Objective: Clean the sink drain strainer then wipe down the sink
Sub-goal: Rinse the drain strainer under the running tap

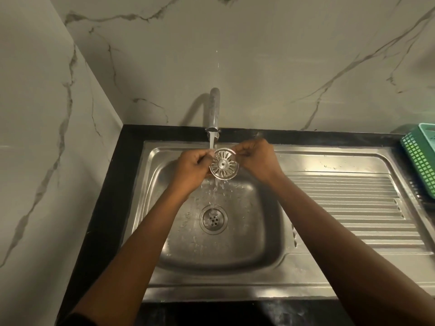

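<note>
One strainer (223,164), a round slotted metal disc with a central hub, is held upright over the sink (329,161) basin, between the two hands and directly under the tap (213,111), whose running water falls across its left edge and on down to the drain (213,219) below the hands. The left hand (190,169) pinches the disc's left rim with curled fingers; the right hand (255,158) pinches the upper right rim, its fingers drawn together. Judged from its look, the strainer is light, stiff and thin, not fragile, but wet metal will be slippery and the slot edges may be sharp. The rim is the sound place to hold it, at opposite sides as now, leaving the slotted face open to the water. Count: one strainer, one tap, one drain opening, one basin with one ribbed drainboard (348,203) to the right of the right hand, and one green basket (419,158) further right at the edge of the surface (122,184). No cloth or sponge is in view. The rinse step appears to be in hand; wiping is not yet begun.
</note>
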